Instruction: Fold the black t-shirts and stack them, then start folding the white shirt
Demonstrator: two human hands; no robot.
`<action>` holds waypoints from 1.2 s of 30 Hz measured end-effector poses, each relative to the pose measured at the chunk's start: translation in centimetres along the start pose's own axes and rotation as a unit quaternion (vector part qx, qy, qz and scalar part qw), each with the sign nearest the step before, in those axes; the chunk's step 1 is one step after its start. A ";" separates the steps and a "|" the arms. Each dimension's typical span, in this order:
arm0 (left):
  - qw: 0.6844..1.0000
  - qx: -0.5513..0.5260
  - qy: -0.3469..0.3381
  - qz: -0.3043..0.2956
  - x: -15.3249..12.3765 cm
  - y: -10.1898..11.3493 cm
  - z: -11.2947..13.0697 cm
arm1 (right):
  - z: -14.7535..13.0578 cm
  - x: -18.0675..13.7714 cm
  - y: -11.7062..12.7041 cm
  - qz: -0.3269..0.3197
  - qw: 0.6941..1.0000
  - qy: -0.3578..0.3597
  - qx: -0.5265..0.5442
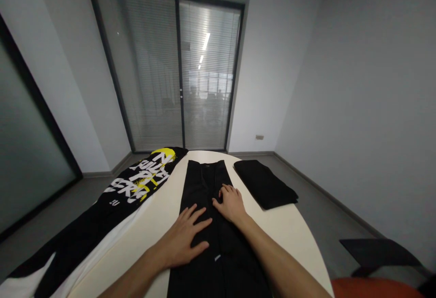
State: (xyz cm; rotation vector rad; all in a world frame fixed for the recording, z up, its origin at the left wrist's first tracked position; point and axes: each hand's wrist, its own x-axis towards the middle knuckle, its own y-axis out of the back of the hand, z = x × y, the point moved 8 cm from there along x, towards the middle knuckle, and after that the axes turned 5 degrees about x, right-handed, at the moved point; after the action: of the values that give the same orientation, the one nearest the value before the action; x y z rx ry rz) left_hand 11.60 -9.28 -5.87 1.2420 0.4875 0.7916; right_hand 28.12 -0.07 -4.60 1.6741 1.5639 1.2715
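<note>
Black trousers lie lengthwise on the pale table, waistband at the far end and legs running toward me. My left hand rests on their left side with its fingers spread, holding nothing. On the right side, further up, my right hand touches the cloth with bent fingers; whether it pinches any fabric I cannot make out. A small light mark shows on the trousers near my left hand. To the right lies a folded black cloth item.
A black garment with white and yellow lettering drapes along the left of the table, white cloth beside it. An orange-seated chair stands at the lower right. Glass doors with blinds are beyond the table.
</note>
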 end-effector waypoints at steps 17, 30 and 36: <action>0.999 0.025 -0.022 0.018 -0.2 0.2 0.1 | -1.0 -1.8 1.5 -0.014 0.998 0.062 -0.007; 0.997 -0.008 -0.078 -0.027 -0.6 0.9 1.7 | -0.8 0.1 0.2 -0.013 0.998 0.033 0.052; 0.997 0.032 -0.067 0.007 -0.1 0.7 0.4 | -1.6 -2.2 0.0 -0.085 0.993 0.078 0.012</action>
State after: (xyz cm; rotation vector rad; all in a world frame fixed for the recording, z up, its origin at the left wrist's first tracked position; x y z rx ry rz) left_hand 11.66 -9.55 -5.10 1.3485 0.3981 0.7042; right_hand 26.93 -2.50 -4.52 1.4497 1.7788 1.3257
